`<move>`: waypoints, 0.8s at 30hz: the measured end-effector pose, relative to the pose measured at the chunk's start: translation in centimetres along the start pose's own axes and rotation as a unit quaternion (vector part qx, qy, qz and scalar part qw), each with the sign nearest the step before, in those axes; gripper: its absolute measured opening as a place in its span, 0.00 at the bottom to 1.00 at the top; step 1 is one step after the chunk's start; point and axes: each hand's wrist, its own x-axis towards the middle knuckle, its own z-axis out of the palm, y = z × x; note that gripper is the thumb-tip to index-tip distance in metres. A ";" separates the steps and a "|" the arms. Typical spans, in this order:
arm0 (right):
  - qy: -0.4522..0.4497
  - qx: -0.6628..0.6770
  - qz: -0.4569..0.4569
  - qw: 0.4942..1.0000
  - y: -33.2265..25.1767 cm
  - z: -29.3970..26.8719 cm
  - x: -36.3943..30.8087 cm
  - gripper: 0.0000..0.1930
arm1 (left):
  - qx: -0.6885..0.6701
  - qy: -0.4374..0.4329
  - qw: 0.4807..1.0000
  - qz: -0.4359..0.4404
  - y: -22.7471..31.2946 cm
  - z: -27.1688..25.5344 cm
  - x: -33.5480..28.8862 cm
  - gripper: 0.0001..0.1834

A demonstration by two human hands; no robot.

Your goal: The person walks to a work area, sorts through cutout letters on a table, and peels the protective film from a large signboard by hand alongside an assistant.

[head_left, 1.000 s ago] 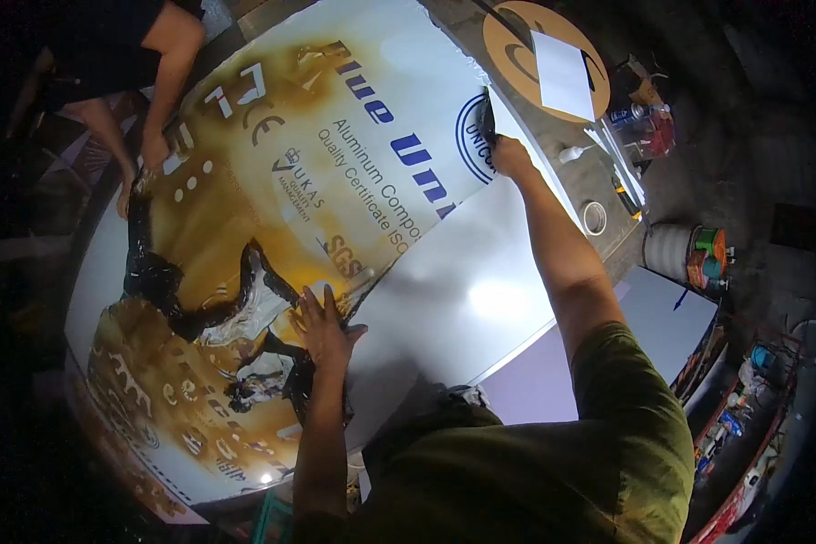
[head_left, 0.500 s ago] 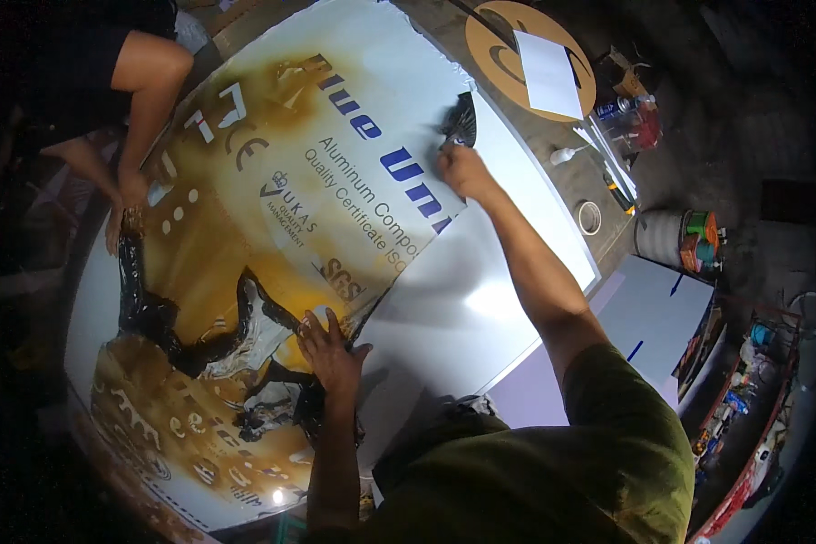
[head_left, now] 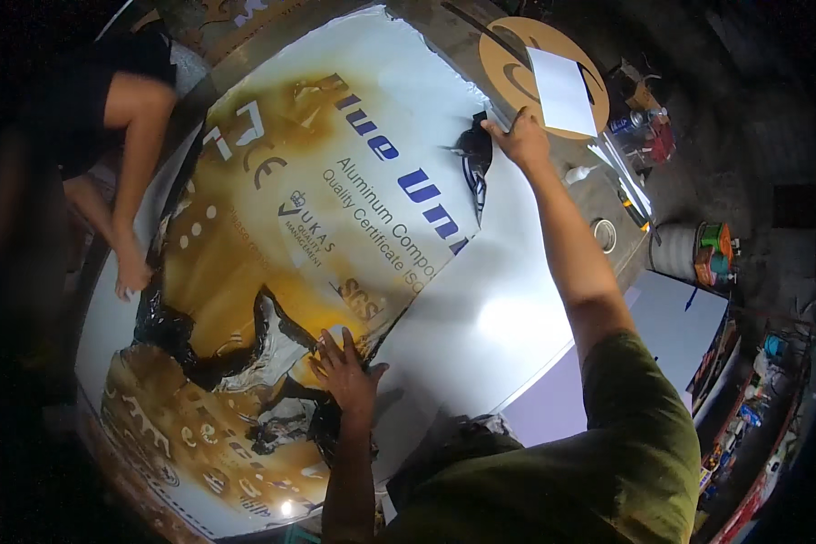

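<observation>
A large white panel (head_left: pixel 517 299) lies before me. Across it spreads a printed protective film (head_left: pixel 272 195) with brown scorch-like stains and dark lettering. My left hand (head_left: pixel 346 374) rests flat on the film near its lower right edge, fingers spread. Close to the panel's far right edge is my right hand (head_left: pixel 524 143), its thumb and forefinger apart. The thumb meets the upper end of a lifted black flap (head_left: pixel 476 154) of film. Whether that thumb presses on the flap is hard to tell. Torn, curled black-edged film (head_left: pixel 267 331) lies left of my left hand.
At the left a co-worker's hand (head_left: pixel 131 269) is at the film's edge. Beyond the panel lie a round brown board (head_left: pixel 503 59) with a white sheet (head_left: pixel 562 91), a tape roll (head_left: pixel 605 236) and a yellow-black cutter (head_left: pixel 632 210). A white spool (head_left: pixel 675 247) stands farther right.
My right hand has moved farther away, its fingers opening from a closed grip at the black flap. The co-worker's hand has moved down along the film's left edge. My left hand stays on the film.
</observation>
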 end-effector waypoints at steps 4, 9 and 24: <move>-0.202 -0.066 0.032 0.977 -2.2 2.3 1.4 0.40 | 0.018 -0.001 1.000 -0.020 -0.4 0.0 -0.3 0.60; -0.213 -0.028 0.044 0.976 -2.0 6.2 3.5 0.27 | 0.016 -0.012 1.000 -0.013 -0.1 -0.3 0.0 0.60; -0.121 -0.009 -0.223 0.967 -4.9 4.7 -4.2 0.17 | -0.054 0.023 0.998 0.004 -0.4 -0.2 -0.2 0.57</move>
